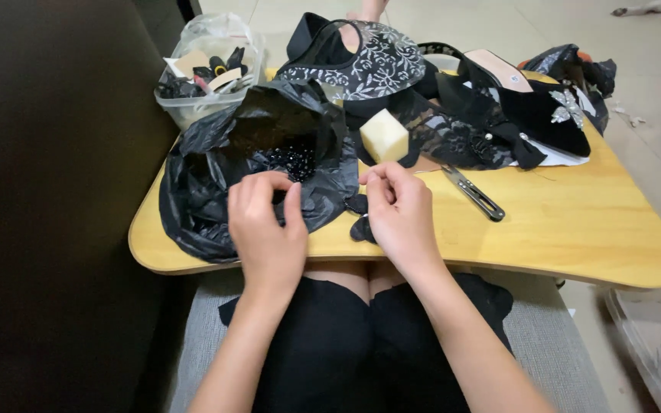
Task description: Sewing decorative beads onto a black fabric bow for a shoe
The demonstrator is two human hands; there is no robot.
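Note:
My left hand (268, 223) rests on the edge of a black plastic bag (216, 164) that lies open on a small wooden lap table (575, 229). Its fingers curl at the bag's rim, beside a heap of small black beads (294, 160) inside. My right hand (401, 210) is close beside it, fingertips pinched together over a small black fabric piece (361, 227) at the table's near edge. Whether it pinches a needle or thread is too small to tell.
A pale yellow sponge block (384, 134) stands behind my right hand. Metal clippers (474, 193) lie to its right. Black lace fabric (453, 134), a patterned shoe upper (369, 61) and a black embellished shoe (533, 103) crowd the far side. A clear box (204, 69) of scraps is far left.

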